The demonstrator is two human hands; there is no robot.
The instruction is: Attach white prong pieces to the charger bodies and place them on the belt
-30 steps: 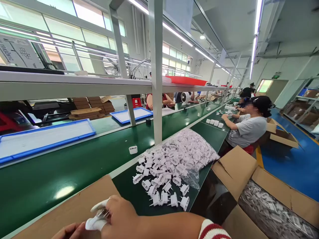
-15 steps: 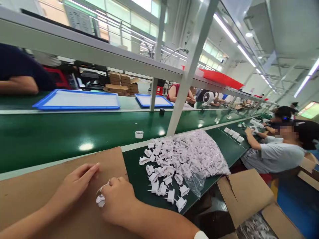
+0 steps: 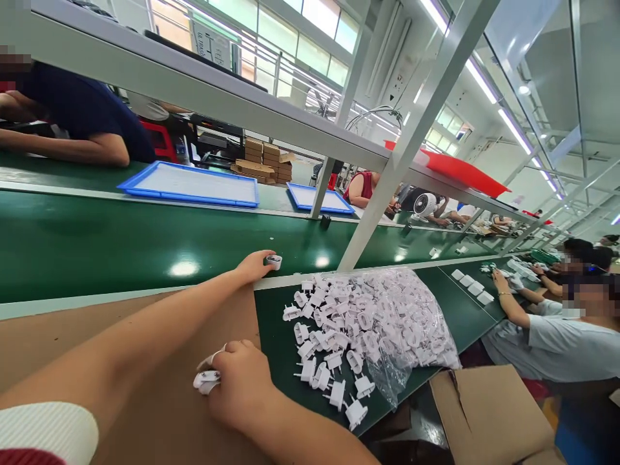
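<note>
Well, touching a white cup (image 3: pixel 276 263) with the left hand (image 3: pixel 256 265), cannot tell if clamped by the fingers; squeezing a white piece (image 3: pixel 204 382) with the right hand (image 3: pixel 246 381).

Factory assembly floor, long green belt (image 3: pixel 111 226) across left and centre, heap of matching white plug parts (image 3: pixel 356 411) at lower centre, workers (image 3: pixel 552 349) in a row at right, blue-rimmed trays (image 3: pixel 188 183) left of centre, strip lights (image 3: pixel 516 132) at upper right.
</note>
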